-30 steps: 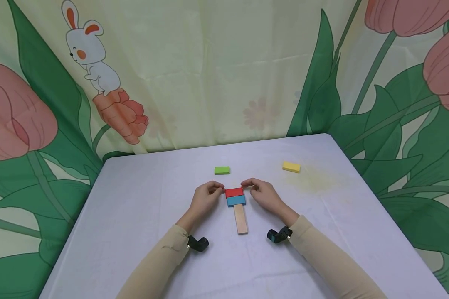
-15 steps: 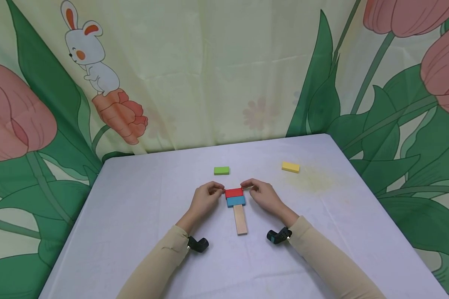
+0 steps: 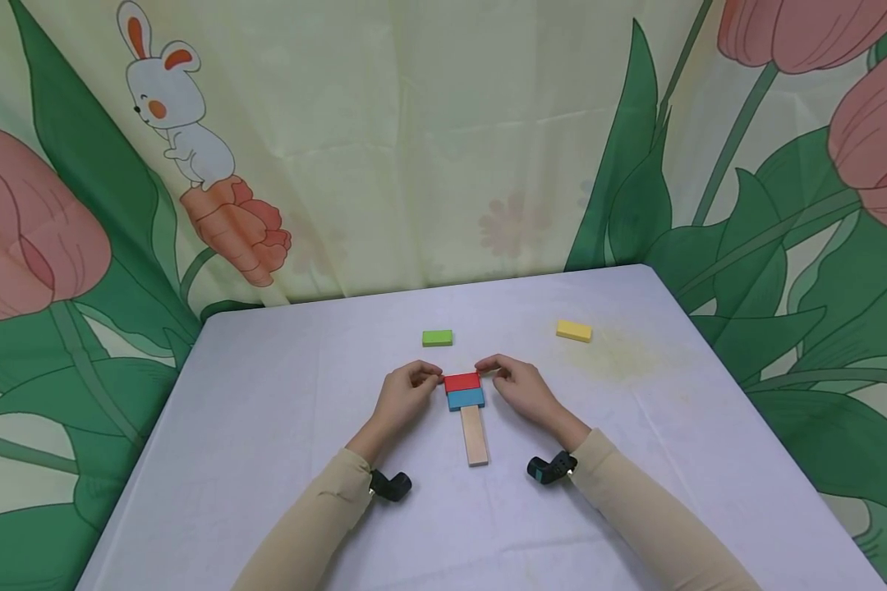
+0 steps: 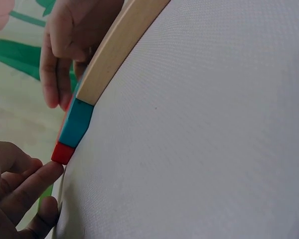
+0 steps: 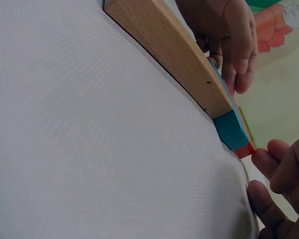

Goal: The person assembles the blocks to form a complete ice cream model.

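A red block [image 3: 461, 382] lies flat on the table, its long side against a blue block [image 3: 466, 399]. From the blue block's near side a plain wooden block [image 3: 475, 437] runs toward the person, making a T-like shape. My left hand [image 3: 406, 392] rests at the red block's left end, and in the left wrist view an extended fingertip [image 4: 54, 168] meets that end. Opposite it, my right hand [image 3: 525, 392] touches the right end with a fingertip [image 5: 260, 155], seen in the right wrist view. Neither thumb is on a block.
Beyond the hands lie a green block [image 3: 437, 338] and, farther right, a yellow block [image 3: 574, 331]. A white cloth covers the table [image 3: 281, 460]. Behind it hangs a printed curtain [image 3: 384, 164] with tulips and a rabbit.
Hands and blocks keep their places relative to each other; the head view has only shifted slightly.
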`<move>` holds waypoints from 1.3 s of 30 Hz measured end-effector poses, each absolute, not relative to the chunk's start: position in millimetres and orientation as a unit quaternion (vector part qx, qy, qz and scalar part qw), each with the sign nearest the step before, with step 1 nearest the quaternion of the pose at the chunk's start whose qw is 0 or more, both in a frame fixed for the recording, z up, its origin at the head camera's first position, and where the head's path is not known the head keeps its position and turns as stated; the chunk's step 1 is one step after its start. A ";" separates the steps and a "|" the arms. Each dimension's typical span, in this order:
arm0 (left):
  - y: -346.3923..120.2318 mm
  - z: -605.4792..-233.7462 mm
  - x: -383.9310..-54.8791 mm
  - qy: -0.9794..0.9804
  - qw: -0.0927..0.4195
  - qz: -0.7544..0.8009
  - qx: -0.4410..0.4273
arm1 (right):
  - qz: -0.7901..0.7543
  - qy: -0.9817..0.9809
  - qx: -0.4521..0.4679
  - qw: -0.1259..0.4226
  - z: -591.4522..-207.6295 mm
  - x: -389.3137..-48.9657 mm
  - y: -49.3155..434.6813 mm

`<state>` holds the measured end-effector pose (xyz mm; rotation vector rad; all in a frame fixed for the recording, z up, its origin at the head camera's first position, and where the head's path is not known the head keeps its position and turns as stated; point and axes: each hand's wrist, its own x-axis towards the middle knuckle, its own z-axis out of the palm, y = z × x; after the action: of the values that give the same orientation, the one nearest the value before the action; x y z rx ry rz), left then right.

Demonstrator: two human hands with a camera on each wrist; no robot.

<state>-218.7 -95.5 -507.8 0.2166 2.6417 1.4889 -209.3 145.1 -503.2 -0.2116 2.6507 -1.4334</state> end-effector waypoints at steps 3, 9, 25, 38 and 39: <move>-95.1 -507.9 -218.3 0.867 0.049 0.490 0.074 | -0.473 0.876 -0.072 0.059 -503.9 -209.3 146.0; -94.3 -507.0 -218.3 0.869 0.049 0.488 0.072 | -0.472 0.877 -0.074 0.058 -504.6 -209.0 147.0; -90.6 -496.2 -228.9 0.878 0.044 0.471 0.067 | -0.465 0.880 -0.076 0.057 -505.2 -212.1 147.8; -90.1 -484.1 -255.1 0.894 -0.002 0.444 0.065 | -0.475 0.877 -0.048 0.060 -507.7 -211.7 144.1; -90.8 -483.5 -256.7 0.897 -0.005 0.438 0.065 | -0.477 0.876 -0.048 0.061 -507.8 -211.4 143.7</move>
<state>-256.7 -90.8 -483.5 0.2038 2.8259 1.3806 -211.4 143.7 -507.8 -0.1457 2.6497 -1.4422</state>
